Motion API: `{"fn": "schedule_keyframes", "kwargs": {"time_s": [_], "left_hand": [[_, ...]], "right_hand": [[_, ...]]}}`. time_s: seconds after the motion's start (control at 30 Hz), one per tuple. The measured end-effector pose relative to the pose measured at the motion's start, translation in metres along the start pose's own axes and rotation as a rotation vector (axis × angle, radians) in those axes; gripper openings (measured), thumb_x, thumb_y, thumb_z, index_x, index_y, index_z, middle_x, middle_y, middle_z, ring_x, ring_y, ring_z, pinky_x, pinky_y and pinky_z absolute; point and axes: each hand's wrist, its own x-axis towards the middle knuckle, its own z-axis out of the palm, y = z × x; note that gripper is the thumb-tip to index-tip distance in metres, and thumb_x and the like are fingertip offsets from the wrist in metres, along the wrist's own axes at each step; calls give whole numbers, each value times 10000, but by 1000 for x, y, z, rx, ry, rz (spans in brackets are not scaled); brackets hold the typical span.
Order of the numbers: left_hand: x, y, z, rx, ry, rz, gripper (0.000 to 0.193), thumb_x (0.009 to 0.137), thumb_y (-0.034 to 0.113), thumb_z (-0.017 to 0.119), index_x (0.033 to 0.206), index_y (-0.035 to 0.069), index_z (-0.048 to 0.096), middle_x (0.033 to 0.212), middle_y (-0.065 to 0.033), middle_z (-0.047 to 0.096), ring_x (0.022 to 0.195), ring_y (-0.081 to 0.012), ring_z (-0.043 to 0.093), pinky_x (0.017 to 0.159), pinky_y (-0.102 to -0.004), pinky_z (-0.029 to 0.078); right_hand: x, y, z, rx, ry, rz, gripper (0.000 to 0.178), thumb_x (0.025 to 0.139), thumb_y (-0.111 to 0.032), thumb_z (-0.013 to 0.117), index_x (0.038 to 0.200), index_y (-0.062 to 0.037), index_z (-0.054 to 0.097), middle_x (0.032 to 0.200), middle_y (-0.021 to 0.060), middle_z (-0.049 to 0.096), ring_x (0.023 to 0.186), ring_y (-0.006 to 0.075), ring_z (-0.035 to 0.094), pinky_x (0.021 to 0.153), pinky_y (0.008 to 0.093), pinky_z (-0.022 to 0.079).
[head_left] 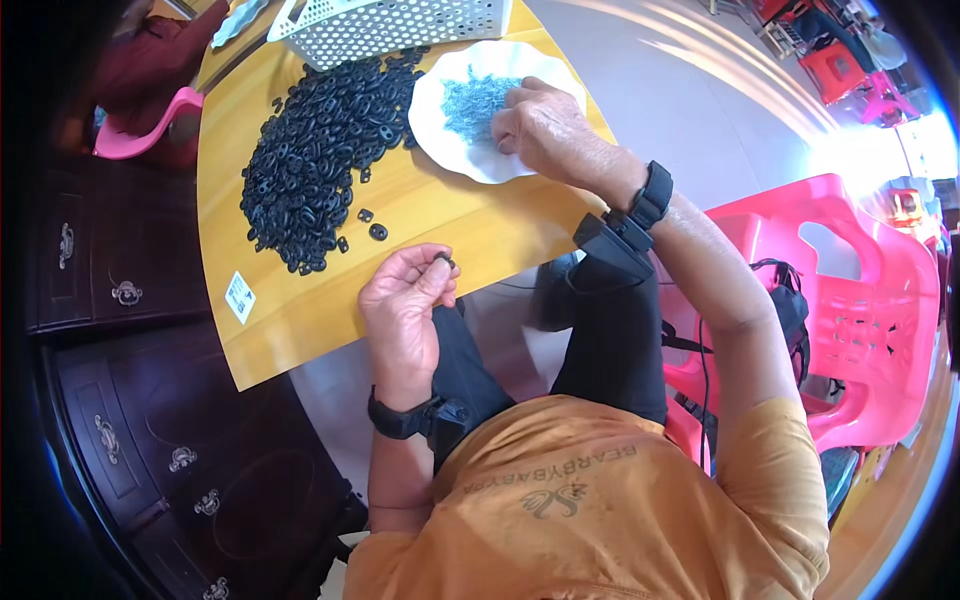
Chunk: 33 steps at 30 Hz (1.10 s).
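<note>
A: Left hand (400, 305)?
B: Grip pinching a small black piece (446, 260), near the desk (480, 225) edge. Fingers cover part of it.
A: Right hand (560, 135)?
B: Over the white dish (430, 80), at thin bluish bits (468, 105). Fingertips hidden, can't tell grip.
A: Rest?
B: Black pile (320, 150) left of dish; basket (400, 30) cut off up top.

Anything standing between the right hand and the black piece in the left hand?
Only the near rim of the white dish, by the right hand; past it, only tabletop shows before the left hand holding the black piece.
</note>
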Motion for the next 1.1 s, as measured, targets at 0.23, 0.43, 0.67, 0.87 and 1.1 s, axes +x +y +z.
{"fn": "schedule_keyframes", "kwargs": {"time_s": [0.23,0.43,0.67,0.87,1.1], "left_hand": [[3,-2,1,-56,17,-38,99,828,-6,604,919,-43,605,783,-88,615,650,-118,558,566,-218,431],[2,-1,-4,-87,18,-19,99,834,-2,598,923,-46,605,780,-92,610,647,-119,555,566,-219,433],[1,2,-3,-105,56,4,96,837,-6,592,924,-42,607,777,-84,610,646,-116,557,565,-218,432],[2,2,-5,-94,56,4,95,836,-1,594,923,-39,608,775,-77,612,648,-113,556,568,-216,432],[1,4,-3,-114,51,4,93,837,5,597,917,-41,608,773,-80,609,644,-108,545,575,-214,427]], "right_hand": [[5,1,9,-210,14,-98,51,701,-75,592,667,-46,616,733,84,582,812,262,543,709,364,482],[6,-6,-10,-183,-23,-144,76,708,-22,590,739,-48,654,761,81,588,828,258,542,712,356,480],[4,-8,-4,-94,32,-132,168,652,-19,634,792,-87,697,754,65,581,815,253,537,689,343,475],[-5,-13,3,-143,58,-225,212,592,-53,650,791,-104,704,735,49,556,784,247,514,674,335,466],[-12,-17,-5,32,-23,-127,148,639,-29,645,772,-81,685,758,57,547,786,257,497,675,349,449]]}}
